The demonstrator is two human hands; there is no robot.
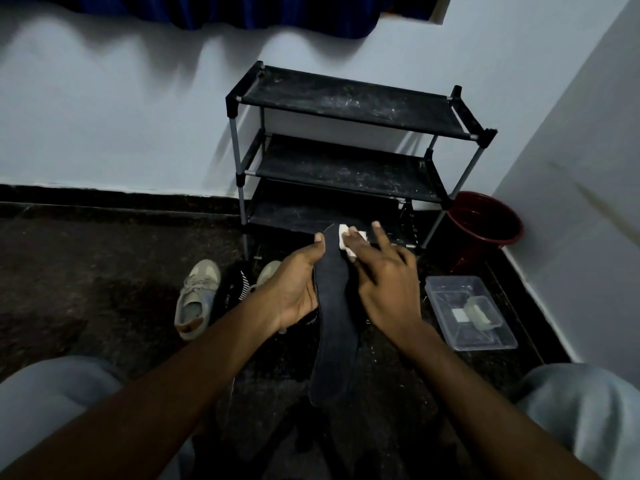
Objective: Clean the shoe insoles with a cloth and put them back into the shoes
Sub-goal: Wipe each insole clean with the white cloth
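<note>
Head view: the left hand [294,291] has its grip clamped on the dark insole [334,341], held above the floor [104,271], while the right hand [388,289], grip apart, presses the white cloth [343,235] flat on its toe end. Wiping heelward with firm support underneath should work best. The shoe rack [346,105] ahead and the plastic box [502,337] to the right crowd in, so the free room lies toward the body.

shoe rack [346,140] ahead, plastic box [485,337] right, shoe [195,299] left

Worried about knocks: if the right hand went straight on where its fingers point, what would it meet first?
Past the tip of the dark insole, the right hand would likely meet the bottom shelf of the black three-tier shoe rack; depth is unclear.
</note>
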